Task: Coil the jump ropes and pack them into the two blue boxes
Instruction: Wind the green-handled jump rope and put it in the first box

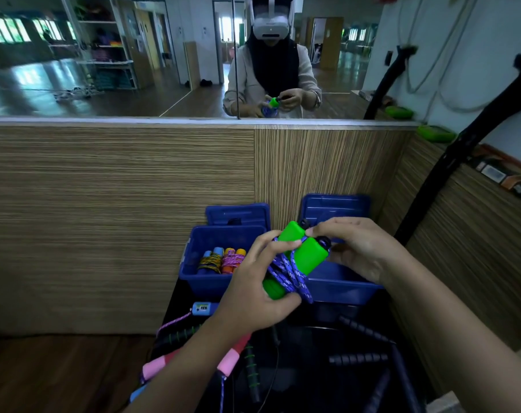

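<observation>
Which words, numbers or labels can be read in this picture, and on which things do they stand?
No text can be read with certainty.
Small display on the light blue counter handle: dark characters, too blurred to read.
Flat packages on the ledge at right: printing too small to read.
Blue box lids: raised marks, not readable.

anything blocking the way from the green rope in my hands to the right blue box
Nothing visible does. The green-handled rope, held by the left hand and right hand, sits right over the right blue box, whose lid stands open behind it.
</observation>
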Tool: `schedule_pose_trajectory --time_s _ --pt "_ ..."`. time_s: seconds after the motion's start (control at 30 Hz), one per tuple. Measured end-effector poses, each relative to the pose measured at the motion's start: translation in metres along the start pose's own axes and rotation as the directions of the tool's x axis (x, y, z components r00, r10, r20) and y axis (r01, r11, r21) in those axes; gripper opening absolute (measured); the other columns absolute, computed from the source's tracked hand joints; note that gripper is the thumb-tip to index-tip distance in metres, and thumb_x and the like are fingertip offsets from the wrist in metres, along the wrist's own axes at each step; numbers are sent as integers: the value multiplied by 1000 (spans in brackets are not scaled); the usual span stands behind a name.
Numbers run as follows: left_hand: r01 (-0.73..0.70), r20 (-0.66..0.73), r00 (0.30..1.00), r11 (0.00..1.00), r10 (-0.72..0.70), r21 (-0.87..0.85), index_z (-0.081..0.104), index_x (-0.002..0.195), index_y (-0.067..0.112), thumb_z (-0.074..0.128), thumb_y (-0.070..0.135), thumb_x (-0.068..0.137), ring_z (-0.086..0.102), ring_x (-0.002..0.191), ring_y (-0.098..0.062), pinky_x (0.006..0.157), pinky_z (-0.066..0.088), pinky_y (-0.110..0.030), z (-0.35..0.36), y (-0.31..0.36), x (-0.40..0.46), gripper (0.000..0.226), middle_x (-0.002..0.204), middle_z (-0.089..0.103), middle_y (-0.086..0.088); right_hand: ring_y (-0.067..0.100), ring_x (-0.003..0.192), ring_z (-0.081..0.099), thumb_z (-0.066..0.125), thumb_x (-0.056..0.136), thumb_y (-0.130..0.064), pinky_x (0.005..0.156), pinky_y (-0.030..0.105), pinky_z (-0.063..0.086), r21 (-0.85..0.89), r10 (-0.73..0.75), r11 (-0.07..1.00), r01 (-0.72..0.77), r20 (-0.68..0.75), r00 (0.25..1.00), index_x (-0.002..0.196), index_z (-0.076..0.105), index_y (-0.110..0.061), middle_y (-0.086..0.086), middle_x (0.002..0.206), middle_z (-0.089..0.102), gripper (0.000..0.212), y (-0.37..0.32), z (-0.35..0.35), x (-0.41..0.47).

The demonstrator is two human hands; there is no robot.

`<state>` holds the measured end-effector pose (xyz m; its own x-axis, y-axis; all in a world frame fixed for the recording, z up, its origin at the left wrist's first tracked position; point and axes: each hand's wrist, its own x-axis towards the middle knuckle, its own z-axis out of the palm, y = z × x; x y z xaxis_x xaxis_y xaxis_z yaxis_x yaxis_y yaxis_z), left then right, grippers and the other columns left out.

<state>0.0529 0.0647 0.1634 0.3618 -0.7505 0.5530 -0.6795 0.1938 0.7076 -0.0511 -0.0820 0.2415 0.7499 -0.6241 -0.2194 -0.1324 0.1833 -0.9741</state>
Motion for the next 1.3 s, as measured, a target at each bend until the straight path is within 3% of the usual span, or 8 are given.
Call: schedule_pose_trajectory --time_s 0.1,0.27,0.43,0.73,0.9,1.03,1.17,1.3 --pt "40 -6 999 997 -40 64 52 122 41 68 26 63 58 108 -4 87 50 -30 1 -5 2 63 136 40 10 11 51 55 70 77 -2 55 29 56 -20 -58 998 57 -38 998 69 62 1 6 54 56 11 5 1 1" --pt "98 26 994 979 -104 176 48 118 42 64 38 62 61 101 -11 81 52 -35 3 -13 11 58 138 35 18 22 71 61 67 80 -3 71 49 58 -12 -141 990 141 -180 974 77 67 1 16 77 64 5 18 10 8" --pt "85 46 994 965 -99 249 48 105 34 65 37 62 63 101 -13 77 53 -37 6 -21 12 46 138 37 17 20 66 61 72 75 -6 65 47 57 -72 -198 980 185 -269 943 63 61 -8 11 67 61 17 30 19 12" --pt "68 0 998 958 -71 279 42 99 33 69 29 62 63 91 -18 70 53 -39 13 -18 10 46 135 38 19 24 63 57 69 73 -11 60 38 54 112 47 993 -32 -140 989 77 58 -8 16 72 53 12 48 26 17" --pt "245 -60 969 958 -238 149 32 128 32 76 26 63 52 109 -12 84 45 -27 19 -24 14 79 130 46 10 25 73 61 74 76 -13 56 35 54 96 77 992 -81 42 996 105 60 -3 16 87 64 34 48 17 18" --pt "339 -72 940 938 -334 72 32 140 29 84 26 62 44 115 -8 89 31 -5 15 -28 22 93 133 45 2 26 82 64 68 82 -10 75 43 55 230 -3 973 -18 89 996 112 59 -1 16 99 68 32 59 18 16" --pt "487 -5 863 836 -505 -253 38 133 42 75 40 62 62 104 -6 98 49 -36 13 -34 22 80 117 64 4 24 81 63 62 87 -10 76 42 56 301 -45 953 19 81 996 114 61 -4 16 104 65 28 66 14 17" --pt "544 6 825 789 -566 -284 41 141 32 73 47 66 62 109 -7 101 48 -38 19 -46 20 83 121 64 6 22 92 64 51 95 -24 82 41 52 280 -51 960 19 109 993 121 58 -16 8 112 67 28 81 27 18"
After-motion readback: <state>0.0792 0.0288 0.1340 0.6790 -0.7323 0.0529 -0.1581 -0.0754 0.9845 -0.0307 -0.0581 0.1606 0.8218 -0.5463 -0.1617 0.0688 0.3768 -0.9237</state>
